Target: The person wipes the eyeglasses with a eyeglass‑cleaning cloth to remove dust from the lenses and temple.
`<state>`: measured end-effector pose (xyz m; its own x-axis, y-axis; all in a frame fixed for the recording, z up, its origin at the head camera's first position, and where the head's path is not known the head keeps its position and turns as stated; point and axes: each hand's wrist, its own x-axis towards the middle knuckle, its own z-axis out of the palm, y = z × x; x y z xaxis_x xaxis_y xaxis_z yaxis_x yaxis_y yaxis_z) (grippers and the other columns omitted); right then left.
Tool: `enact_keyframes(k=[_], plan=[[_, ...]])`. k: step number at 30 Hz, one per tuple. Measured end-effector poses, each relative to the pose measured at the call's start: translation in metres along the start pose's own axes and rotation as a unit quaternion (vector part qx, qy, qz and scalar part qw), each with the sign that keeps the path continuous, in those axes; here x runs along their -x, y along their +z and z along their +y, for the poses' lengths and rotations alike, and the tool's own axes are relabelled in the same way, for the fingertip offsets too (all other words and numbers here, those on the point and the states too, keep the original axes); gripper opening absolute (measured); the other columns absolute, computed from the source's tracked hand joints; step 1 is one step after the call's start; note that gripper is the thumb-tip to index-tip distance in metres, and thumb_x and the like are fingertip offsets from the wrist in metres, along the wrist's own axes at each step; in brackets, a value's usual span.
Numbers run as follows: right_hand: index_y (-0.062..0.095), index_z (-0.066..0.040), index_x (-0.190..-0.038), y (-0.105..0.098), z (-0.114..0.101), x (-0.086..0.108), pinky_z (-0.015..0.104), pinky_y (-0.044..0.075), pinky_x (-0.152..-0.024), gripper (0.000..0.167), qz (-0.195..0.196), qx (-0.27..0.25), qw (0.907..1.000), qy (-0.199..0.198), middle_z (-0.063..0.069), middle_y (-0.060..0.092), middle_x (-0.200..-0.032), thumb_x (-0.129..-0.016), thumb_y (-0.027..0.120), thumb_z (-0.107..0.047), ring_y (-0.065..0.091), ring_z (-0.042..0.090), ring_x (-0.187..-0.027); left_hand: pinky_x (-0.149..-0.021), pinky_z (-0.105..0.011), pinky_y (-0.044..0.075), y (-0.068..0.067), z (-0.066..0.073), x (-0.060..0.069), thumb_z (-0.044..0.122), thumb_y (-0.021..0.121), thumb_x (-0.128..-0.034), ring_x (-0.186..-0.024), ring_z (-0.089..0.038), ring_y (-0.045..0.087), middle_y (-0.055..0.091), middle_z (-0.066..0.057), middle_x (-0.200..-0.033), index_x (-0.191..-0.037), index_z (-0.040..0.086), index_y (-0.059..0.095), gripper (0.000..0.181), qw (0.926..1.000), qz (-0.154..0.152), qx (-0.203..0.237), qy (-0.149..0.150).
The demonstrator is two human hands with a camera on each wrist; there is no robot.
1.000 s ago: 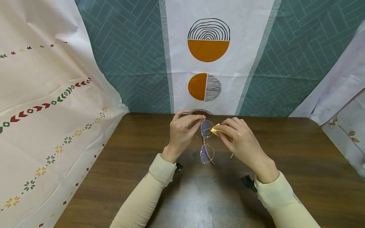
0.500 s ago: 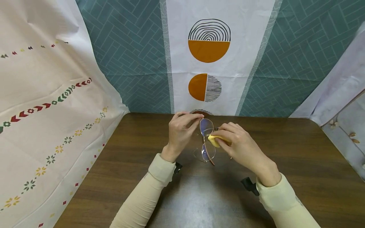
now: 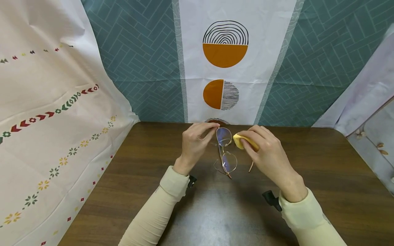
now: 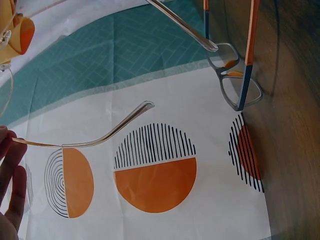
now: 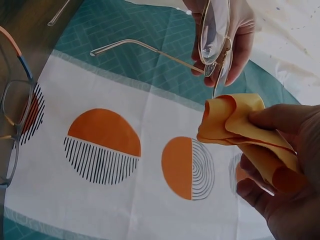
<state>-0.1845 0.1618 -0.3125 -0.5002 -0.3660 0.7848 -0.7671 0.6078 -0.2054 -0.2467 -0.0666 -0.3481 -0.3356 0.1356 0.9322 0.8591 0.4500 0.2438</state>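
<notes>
Eyeglasses with a thin gold frame [image 3: 224, 136] hang with one lens above the other over the table. My left hand [image 3: 196, 141] pinches them near the top end, by the side of the upper lens. A folded yellow cloth [image 3: 238, 140] is gripped between the thumb and fingers of my right hand [image 3: 269, 150], just right of the upper lens. In the head view a small gap parts cloth and lens. The right wrist view shows the cloth [image 5: 240, 117] bunched in layers, with the gold eyeglasses [image 5: 215, 35] beyond it.
A second pair of eyeglasses [image 4: 248, 70], with orange and blue temples, sits on the brown wooden table [image 3: 147, 164]. In the head view, the held pair and right hand largely cover it. A patterned cloth backdrop [image 3: 147, 68] hangs behind the table; a cream cloth [image 3: 61, 119] hangs left.
The right hand moved the cloth down from the upper lens towards the bridge, then up and right, off the lenses. The lower lens has swung slightly right; the left hand stays nearly in place.
</notes>
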Motion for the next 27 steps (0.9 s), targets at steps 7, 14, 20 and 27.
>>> enact_keyframes(k=[7, 14, 20, 27], plan=[[0.078, -0.003, -0.103, 0.001, -0.003, 0.0, 0.023, 0.041, -0.074, 0.032, -0.007, -0.006, 0.9998, -0.02, 0.005, 0.067, -0.091, -0.076, 0.086, 0.013, 0.057, 0.019, -0.081, -0.078, -0.036, 0.058, -0.001, -0.002, 0.0, 0.001, 0.081, -0.0888, -0.082, -0.021, 0.075, 0.08, -0.006, -0.095, -0.101, 0.003, 0.082, 0.012, 0.9998, 0.013, -0.012, -0.008], [0.076, -0.002, -0.102, 0.007, -0.012, 0.001, 0.032, 0.036, -0.069, 0.028, -0.019, 0.004, 0.9976, -0.067, 0.005, 0.064, -0.089, -0.078, 0.086, 0.009, 0.054, 0.021, -0.078, -0.079, -0.039, 0.059, -0.005, -0.004, -0.003, 0.0, 0.08, -0.0895, -0.083, -0.023, 0.076, 0.08, -0.008, -0.095, -0.099, 0.003, 0.082, 0.01, 0.999, 0.035, -0.012, -0.027], [0.075, -0.004, -0.103, 0.021, -0.02, 0.004, 0.033, 0.034, -0.066, 0.023, -0.053, 0.019, 0.9934, -0.1, 0.003, 0.062, -0.089, -0.083, 0.085, 0.001, 0.051, 0.021, -0.076, -0.078, -0.038, 0.058, -0.006, -0.004, -0.002, 0.001, 0.081, -0.089, -0.083, -0.022, 0.075, 0.08, -0.006, -0.095, -0.1, 0.004, 0.082, 0.011, 0.9988, 0.034, -0.023, -0.025], [0.074, -0.007, -0.1, 0.026, -0.023, 0.005, 0.034, 0.037, -0.068, 0.02, -0.082, 0.025, 0.9905, -0.107, 0.002, 0.059, -0.088, -0.084, 0.086, -0.006, 0.051, 0.021, -0.079, -0.078, -0.039, 0.058, -0.007, -0.004, 0.0, 0.002, 0.08, -0.0905, -0.081, -0.023, 0.075, 0.08, -0.006, -0.095, -0.1, 0.004, 0.082, 0.01, 0.9984, 0.021, -0.046, -0.027]])
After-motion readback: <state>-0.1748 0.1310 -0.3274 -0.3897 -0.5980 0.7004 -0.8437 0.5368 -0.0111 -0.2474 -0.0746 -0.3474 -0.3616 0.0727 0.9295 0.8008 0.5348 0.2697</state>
